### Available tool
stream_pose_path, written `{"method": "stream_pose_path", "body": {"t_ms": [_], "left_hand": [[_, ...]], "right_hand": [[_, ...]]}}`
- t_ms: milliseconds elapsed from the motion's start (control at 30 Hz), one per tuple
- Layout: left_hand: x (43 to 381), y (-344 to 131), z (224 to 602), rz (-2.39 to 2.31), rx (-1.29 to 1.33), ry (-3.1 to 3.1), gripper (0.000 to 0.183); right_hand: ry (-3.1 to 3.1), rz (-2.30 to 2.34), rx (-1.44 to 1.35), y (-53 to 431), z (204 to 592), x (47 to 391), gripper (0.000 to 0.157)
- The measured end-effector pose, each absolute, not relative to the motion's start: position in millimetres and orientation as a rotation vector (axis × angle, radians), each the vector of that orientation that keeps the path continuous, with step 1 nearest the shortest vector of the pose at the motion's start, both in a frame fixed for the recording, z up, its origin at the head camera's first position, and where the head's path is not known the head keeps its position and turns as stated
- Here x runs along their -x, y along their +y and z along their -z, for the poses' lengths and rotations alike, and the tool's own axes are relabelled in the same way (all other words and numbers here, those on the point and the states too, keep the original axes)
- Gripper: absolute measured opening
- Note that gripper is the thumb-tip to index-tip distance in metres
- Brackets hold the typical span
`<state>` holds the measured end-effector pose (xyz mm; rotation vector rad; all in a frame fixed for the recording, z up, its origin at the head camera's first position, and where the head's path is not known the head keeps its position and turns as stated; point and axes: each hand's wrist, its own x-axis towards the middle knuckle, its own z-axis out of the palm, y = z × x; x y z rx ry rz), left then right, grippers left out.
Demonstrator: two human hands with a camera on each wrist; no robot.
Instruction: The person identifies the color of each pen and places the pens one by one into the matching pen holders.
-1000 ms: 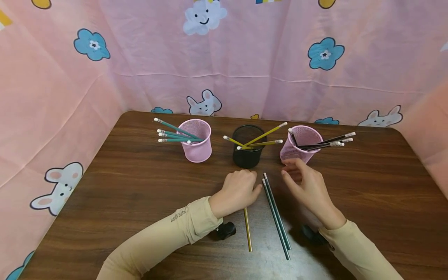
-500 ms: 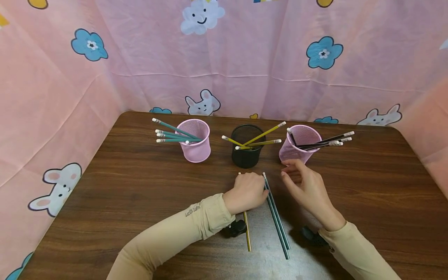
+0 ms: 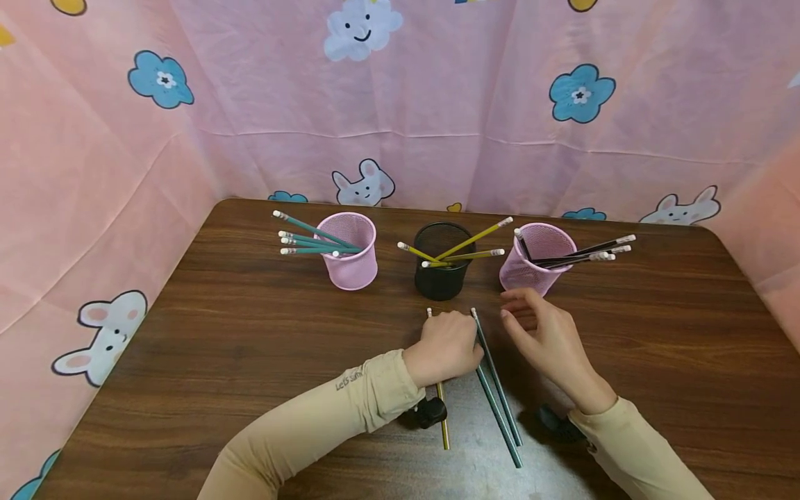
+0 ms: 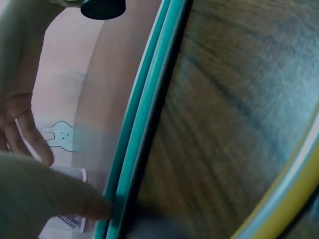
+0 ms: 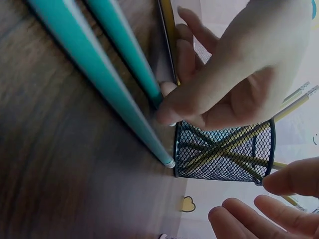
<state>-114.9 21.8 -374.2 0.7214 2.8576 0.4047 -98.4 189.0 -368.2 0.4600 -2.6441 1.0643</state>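
My left hand (image 3: 446, 347) is over the middle of the table, its thumb and fingertips pinching one teal pencil (image 3: 498, 417) near the eraser end. Beside that pencil lies a second teal pencil (image 3: 497, 382), its eraser end pointing away from me. A yellow pencil (image 3: 446, 436) lies partly hidden under the left hand and wrist. In the right wrist view, the pinched teal pencil (image 5: 129, 52) runs up to the left thumb and finger. My right hand (image 3: 550, 340) hovers right of the pencils with loosely bent fingers, holding nothing, just in front of the right pink mesh cup (image 3: 528, 278).
Along the back stand a pink mesh cup (image 3: 353, 272) with several teal pencils and a black mesh cup (image 3: 440, 283) with yellow ones. Dark pencils (image 3: 578, 255) lean in the right pink cup. A pink patterned curtain (image 3: 450, 104) hangs behind the wooden table (image 3: 262, 312).
My left hand has moved right, from over the yellow pencil to the teal pair, and has taken hold of one; the pair now spreads slightly apart. The right hand has hardly moved.
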Motion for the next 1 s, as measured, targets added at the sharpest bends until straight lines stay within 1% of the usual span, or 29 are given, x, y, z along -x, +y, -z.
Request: {"method": "stream_pose_path", "body": {"t_ms": [133,333,600,700,1000], "left_hand": [[114.3,23.5,375.8,-0.402,-0.651,2.885,0.025],[116.3,24.6,379.2,-0.464,-0.588,2.880,0.025],[117.4,21.8,382.1,-0.696,-0.508,2.825,0.041],[117.4,19.8,380.0,-0.861,-0.500,2.800,0.042],[108.9,14.0,373.4,-1.179,-0.543,2.840,0.018]], "right_hand": [[-2.628,-1.071,-0.478,187.2,369.0,99.1,0.022],[-2.622,-1.066,-0.493,185.4,370.0,99.8,0.021],[-2.634,-1.075,-0.487,185.6,369.6,99.1,0.021],[-2.631,-1.071,-0.490,185.8,369.5,99.4,0.021],[-2.633,-1.070,-0.503,185.5,369.6,99.5,0.022]]}}
